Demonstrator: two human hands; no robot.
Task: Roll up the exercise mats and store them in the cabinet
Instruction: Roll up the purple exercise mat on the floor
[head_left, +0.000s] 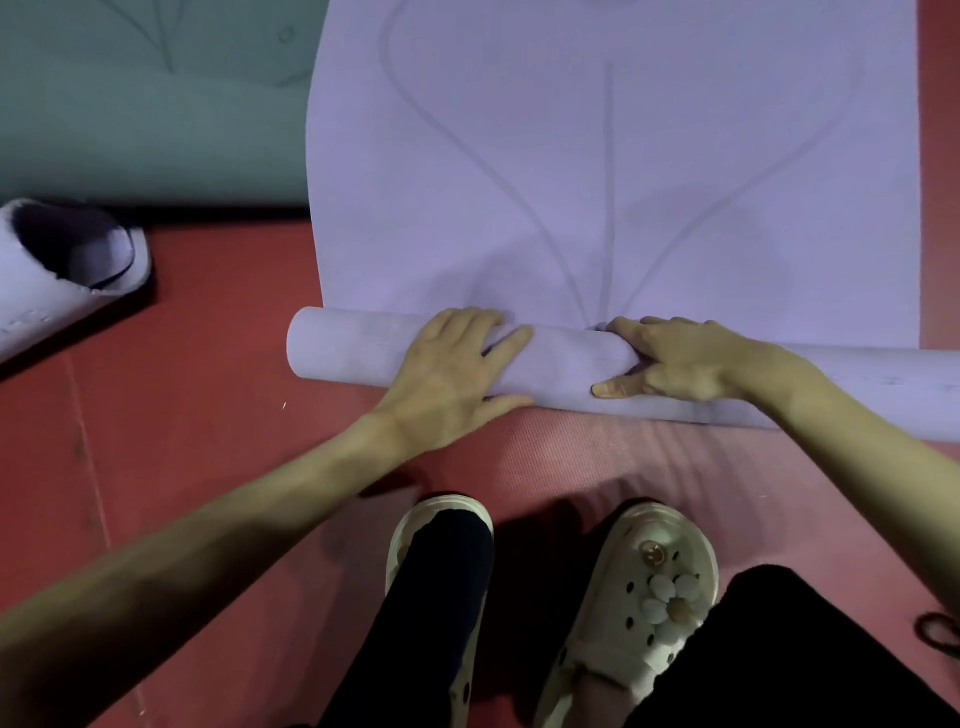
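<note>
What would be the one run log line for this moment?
step: rolling purple mat | left hand: on roll | right hand: grips roll | green mat: flat

Both bare forearms are extended forward and converge toward the middle. The left hand (457, 364) is laid palm down with fingers spread and nearly straight. The right hand (675, 361) is turned inward, its fingers arched forward and its thumb pointed left.

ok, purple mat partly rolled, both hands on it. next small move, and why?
Probably push the roll forward another turn: left hand and right hand both rest on it, and most of the purple mat lies flat ahead.
</note>
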